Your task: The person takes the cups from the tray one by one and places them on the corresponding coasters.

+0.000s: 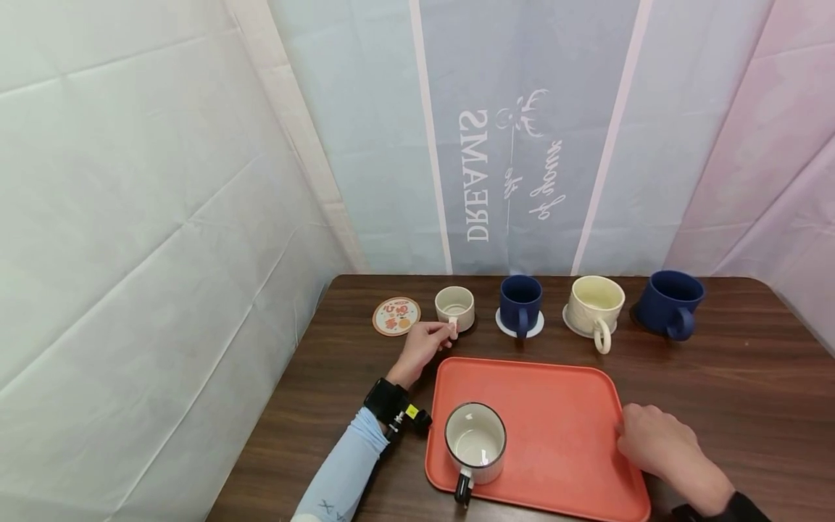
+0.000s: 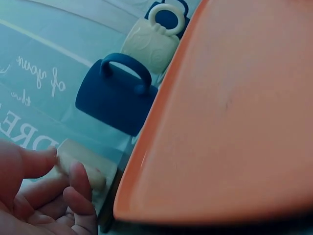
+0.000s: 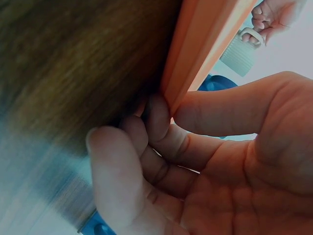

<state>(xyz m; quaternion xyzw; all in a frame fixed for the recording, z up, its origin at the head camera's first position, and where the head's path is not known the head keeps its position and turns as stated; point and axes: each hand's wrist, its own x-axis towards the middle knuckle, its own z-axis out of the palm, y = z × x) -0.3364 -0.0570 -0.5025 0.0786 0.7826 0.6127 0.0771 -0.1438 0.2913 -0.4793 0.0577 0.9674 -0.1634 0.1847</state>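
My left hand (image 1: pixel 422 346) pinches the handle of a small cream cup (image 1: pixel 462 304) between thumb and fingers, at the back of the table. In the left wrist view, the thumb and fingers (image 2: pixel 78 178) close round that handle. On the right, my right hand (image 1: pixel 662 444) grips the side rim of a red-orange tray (image 1: pixel 561 428). The right wrist view has thumb and curled fingers around the tray's edge (image 3: pixel 195 54). A white mug (image 1: pixel 476 435) with a dark rim and black-tipped handle stands upright on the tray's left part.
A round patterned coaster (image 1: pixel 396 317) lies left of the cream cup. To its right stand a navy mug (image 1: pixel 520 293) on a white coaster, a pale yellow mug (image 1: pixel 595 301) on another, and a larger navy mug (image 1: pixel 672 301). A printed curtain (image 1: pixel 522 217) hangs behind the table.
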